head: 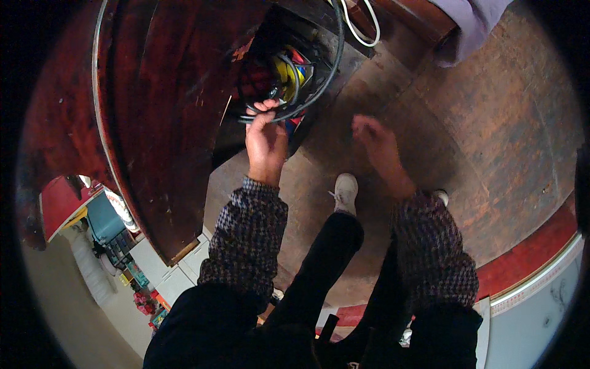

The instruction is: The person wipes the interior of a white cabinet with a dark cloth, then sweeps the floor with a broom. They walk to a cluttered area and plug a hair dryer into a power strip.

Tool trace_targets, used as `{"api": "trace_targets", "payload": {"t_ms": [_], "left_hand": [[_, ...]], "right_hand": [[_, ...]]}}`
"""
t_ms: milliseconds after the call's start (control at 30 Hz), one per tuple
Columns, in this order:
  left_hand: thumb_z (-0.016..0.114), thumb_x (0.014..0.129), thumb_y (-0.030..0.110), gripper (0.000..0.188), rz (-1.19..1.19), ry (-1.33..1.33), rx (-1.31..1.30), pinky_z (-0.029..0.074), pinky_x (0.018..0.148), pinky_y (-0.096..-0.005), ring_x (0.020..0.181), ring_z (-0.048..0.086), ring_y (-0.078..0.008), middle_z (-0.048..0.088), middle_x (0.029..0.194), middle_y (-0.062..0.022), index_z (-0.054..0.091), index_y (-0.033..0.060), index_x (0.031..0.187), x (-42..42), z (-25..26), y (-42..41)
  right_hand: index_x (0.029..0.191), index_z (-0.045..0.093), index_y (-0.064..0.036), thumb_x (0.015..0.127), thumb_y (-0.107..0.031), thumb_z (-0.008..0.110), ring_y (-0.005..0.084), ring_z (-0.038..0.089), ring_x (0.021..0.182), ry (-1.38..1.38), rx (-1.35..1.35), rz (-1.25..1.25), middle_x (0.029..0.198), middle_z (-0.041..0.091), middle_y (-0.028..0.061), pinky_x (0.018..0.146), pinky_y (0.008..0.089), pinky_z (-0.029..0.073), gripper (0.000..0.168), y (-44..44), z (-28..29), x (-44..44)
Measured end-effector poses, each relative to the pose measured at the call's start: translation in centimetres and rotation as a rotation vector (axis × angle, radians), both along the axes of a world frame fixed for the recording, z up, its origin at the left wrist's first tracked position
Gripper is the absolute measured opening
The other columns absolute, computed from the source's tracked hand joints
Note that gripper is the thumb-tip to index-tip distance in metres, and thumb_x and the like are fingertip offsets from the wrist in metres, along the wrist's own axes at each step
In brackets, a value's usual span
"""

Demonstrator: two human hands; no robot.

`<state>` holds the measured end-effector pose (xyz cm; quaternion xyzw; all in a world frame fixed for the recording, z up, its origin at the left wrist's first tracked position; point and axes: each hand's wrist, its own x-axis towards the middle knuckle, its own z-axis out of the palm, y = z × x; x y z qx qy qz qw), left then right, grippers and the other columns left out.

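Observation:
My left hand (267,143) is closed on a loop of grey cable (329,78), which curves up towards the top of the view. Just beyond those fingers is a dark, round, glossy object (258,78), partly hidden by cable. Brightly coloured yellow, red and blue packaging (288,83) lies beside it, in a dark recess by the wooden furniture. My right hand (375,138) hangs over the floor to the right, its fingers curled and slightly blurred; nothing is seen in it, though its palm side is hidden.
Dark red wooden furniture (170,106) with a metal-edged rim fills the left. A white cable loop (364,27) and lilac cloth (479,27) hang at the top. My shoe (345,189) stands on the brown floor (498,138). Assorted goods and white boxes (161,263) are at lower left.

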<state>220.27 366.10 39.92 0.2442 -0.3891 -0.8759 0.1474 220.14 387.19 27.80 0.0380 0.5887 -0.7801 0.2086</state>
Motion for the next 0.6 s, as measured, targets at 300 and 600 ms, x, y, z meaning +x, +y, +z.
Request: {"api": "trace_targets", "payload": {"t_ms": [300, 600], "left_hand": [[0.051, 0.080, -0.003, 0.019, -0.189, -0.109, -0.059, 0.029, 0.101, -0.0375, 0.109, 0.049, -0.0185, 0.057, 0.099, -0.0036, 0.052, 0.0122, 0.092, 7.3, -1.8, -1.8], [0.053, 0.089, 0.006, 0.009, -0.287, -0.302, -0.182, 0.034, 0.102, -0.0428, 0.113, 0.049, -0.0195, 0.056, 0.116, -0.0067, 0.055, 0.0091, 0.097, 11.2, -3.6, -3.6]], "right_hand": [[0.116, 0.058, -0.001, 0.088, -0.023, 0.053, 0.0355, 0.060, 0.099, 0.589, 0.785, 0.277, 0.109, 0.061, 0.0219, 0.085, 0.0401, 0.047, 0.036, -17.7, 1.6, -18.0], [0.118, 0.058, -0.008, 0.083, -0.032, 0.057, 0.0334, 0.057, 0.108, 0.566, 0.885, 0.133, 0.119, 0.059, 0.0160, 0.089, 0.0434, 0.046, 0.043, -27.6, -2.3, -16.3]]}}
